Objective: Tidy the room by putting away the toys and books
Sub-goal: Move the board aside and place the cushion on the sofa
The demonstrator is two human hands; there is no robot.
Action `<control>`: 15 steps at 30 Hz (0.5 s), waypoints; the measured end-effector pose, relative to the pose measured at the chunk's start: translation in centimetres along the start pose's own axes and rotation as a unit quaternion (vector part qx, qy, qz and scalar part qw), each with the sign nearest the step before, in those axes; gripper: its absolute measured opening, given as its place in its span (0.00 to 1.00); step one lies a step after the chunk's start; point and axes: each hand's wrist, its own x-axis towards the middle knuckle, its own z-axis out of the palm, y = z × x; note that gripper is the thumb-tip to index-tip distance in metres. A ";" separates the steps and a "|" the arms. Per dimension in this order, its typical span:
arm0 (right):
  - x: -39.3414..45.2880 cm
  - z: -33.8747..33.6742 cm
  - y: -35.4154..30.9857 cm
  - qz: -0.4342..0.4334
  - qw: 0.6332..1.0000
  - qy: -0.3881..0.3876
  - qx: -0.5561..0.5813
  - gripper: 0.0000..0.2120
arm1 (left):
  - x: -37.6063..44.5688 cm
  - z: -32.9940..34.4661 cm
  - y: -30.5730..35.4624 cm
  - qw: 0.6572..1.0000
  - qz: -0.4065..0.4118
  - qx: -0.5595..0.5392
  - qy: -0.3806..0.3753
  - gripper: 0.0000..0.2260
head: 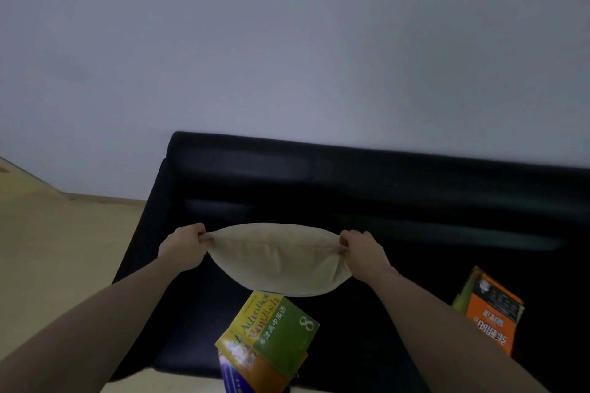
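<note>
The left hand (pixel 186 244) pinches the left corner of a beige cushion (pixel 277 260), its fingers curled tight around the bunched fabric; the right hand (pixel 362 250) pinches the right corner in the same way, with the knuckles turned up toward the camera. The cushion hangs between the two hands, stretched wide, above the seat of a black sofa (pixel 399 201); I cannot tell if its lower edge touches the seat or stays just over it.

On the seat, just below the cushion and near the front edge, lies a yellow and green English textbook (pixel 281 325) with a figure 8 on the cover; its top corner goes under the cushion in this view; beneath it, another book with a blue and orange cover (pixel 249 373) shows at the lower edge of the picture, partly cut off. Well apart, on the right side of the seat, lies an orange book (pixel 493 316) with a dark panel on the cover, and something yellow-green shows under its left side; what it is, I cannot tell.

The sofa stands against a pale grey wall (pixel 287 41); to the left a light wooden floor (pixel 57 249) is visible.
</note>
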 end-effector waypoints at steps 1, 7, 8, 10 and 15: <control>0.3 0.4 -0.3 0.022 1.000 0.003 0.018 0.09 | 0.5 0.3 -0.2 1.000 -0.003 0.004 -0.002 0.06; 0.3 3.9 0.0 0.123 0.990 -0.044 0.059 0.15 | 2.4 3.2 -1.1 0.990 0.009 0.122 -0.069 0.11; 0.4 4.6 0.1 0.126 0.989 -0.042 0.064 0.16 | 2.8 3.6 -1.3 0.990 0.009 0.128 -0.066 0.12; 0.6 4.9 0.3 0.132 0.988 -0.023 0.080 0.14 | 3.3 3.6 -1.1 0.990 0.009 0.127 -0.053 0.11; 2.6 3.4 -1.1 0.133 0.985 0.058 0.097 0.09 | 5.8 1.5 -0.4 0.997 0.014 0.070 0.024 0.10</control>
